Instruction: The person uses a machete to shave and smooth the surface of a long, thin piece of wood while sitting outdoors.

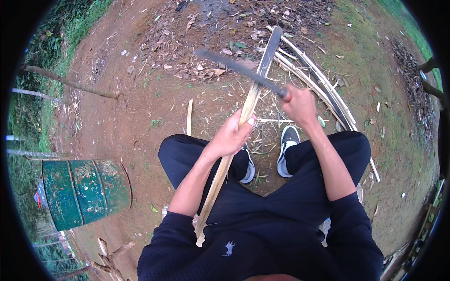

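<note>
My left hand [233, 135] is wrapped round a long split strip of wood or bamboo [215, 185], pale along most of its length and dark toward its far end. The strip slants from my lap, over my left thigh, out to the far right. In my right hand [300, 106] is the handle of a machete [239, 69], its long dark blade pointing to the far left, slightly blurred. Its blade crosses over the strip beyond my left hand; whether it touches, I cannot tell.
Several split strips [313, 75] lie bundled on the ground at the right. One short pale strip [190, 117] lies left of centre. Shavings surround my shoes [287, 150]. A green metal drum [86, 192] stands at the left, and dry leaves [206, 70] cover the earth ahead.
</note>
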{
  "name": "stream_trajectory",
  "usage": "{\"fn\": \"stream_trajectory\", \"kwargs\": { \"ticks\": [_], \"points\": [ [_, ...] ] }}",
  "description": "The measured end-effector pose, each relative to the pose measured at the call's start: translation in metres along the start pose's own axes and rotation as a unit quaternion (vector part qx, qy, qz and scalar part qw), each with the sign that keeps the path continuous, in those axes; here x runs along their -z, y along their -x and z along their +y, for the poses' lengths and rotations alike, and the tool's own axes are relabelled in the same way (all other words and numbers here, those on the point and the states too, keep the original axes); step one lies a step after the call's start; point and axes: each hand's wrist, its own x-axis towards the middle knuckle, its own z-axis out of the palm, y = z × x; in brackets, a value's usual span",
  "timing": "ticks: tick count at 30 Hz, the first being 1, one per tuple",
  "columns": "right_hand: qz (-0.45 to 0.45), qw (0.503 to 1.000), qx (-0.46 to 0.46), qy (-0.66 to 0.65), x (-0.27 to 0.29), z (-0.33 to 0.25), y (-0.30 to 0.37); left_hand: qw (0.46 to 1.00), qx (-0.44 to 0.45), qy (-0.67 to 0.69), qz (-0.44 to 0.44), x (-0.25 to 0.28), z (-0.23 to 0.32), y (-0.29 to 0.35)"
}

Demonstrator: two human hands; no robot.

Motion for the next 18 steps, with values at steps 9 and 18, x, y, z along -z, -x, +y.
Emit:
{"fn": "stream_trajectory", "kwargs": {
  "ticks": [9, 18],
  "points": [
    [-0.038, 0.992, 0.121, 0.024, -0.008, -0.037, 0.010, 0.996, -0.032, -0.074, 0.023, -0.004, -0.007, 0.003],
    [-0.003, 0.988, 0.133, 0.080, -0.043, 0.022, -0.003, 0.987, -0.039, -0.148, 0.048, 0.010, -0.036, -0.006]
  ]
}}
